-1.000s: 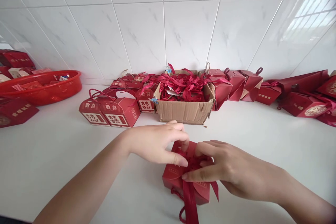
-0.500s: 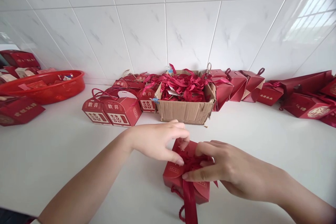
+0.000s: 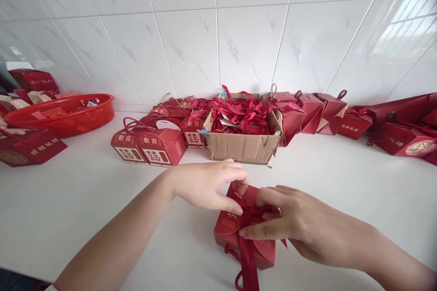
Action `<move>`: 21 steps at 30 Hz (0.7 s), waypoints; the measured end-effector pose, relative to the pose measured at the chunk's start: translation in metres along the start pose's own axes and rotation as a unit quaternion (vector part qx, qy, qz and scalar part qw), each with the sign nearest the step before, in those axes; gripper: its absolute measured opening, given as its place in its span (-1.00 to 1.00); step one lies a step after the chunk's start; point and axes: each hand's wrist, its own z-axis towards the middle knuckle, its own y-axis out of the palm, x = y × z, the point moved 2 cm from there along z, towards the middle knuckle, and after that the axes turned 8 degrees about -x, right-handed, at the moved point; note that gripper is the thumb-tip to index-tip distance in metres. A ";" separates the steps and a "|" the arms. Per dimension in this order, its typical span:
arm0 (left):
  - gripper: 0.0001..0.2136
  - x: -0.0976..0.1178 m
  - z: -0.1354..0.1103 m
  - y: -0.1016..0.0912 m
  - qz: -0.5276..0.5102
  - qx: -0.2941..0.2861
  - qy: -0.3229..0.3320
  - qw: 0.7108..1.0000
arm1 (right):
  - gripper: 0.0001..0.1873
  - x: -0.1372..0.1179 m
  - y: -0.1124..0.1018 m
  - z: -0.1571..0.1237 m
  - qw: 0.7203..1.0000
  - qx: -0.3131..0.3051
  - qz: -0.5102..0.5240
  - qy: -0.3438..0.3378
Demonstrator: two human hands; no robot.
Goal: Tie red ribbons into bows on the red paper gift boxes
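A dark red gift box [image 3: 227,235] lies on the white counter in front of me, with a wide red satin ribbon [image 3: 249,261] across its top. The ribbon gathers in a bow, and its long tail hangs over the near side. From the left, my left hand [image 3: 208,186] has its thumb and curled fingers on the bow. My right hand [image 3: 290,223] pinches the ribbon from the other side, its thumb along the near edge of the knot. The fingers partly hide the bow. A twisted red cord handle [image 3: 232,252] hangs from the box's near side.
Behind my hands stands a cardboard box [image 3: 241,149] heaped with red ribbons. Red double-happiness boxes [image 3: 159,143] sit to its left, more red boxes [image 3: 311,111] to its right. Far left are a red plastic basin [image 3: 82,120] and another person's hand on a red box [image 3: 37,148].
The view has shifted slightly. Both my hands stay at the bow in nearly the same pose. At the far left, the other person's hand and red box show a little more.
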 end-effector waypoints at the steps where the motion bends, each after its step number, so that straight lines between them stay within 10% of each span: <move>1: -0.86 0.001 0.000 0.000 0.001 -0.001 0.001 1.000 | -0.31 0.000 0.000 0.000 1.000 -0.002 0.001 0.000; 21: -0.77 -0.002 0.007 0.005 0.035 -0.015 0.015 0.999 | -0.48 -0.001 0.005 0.001 0.997 0.037 0.071 -0.007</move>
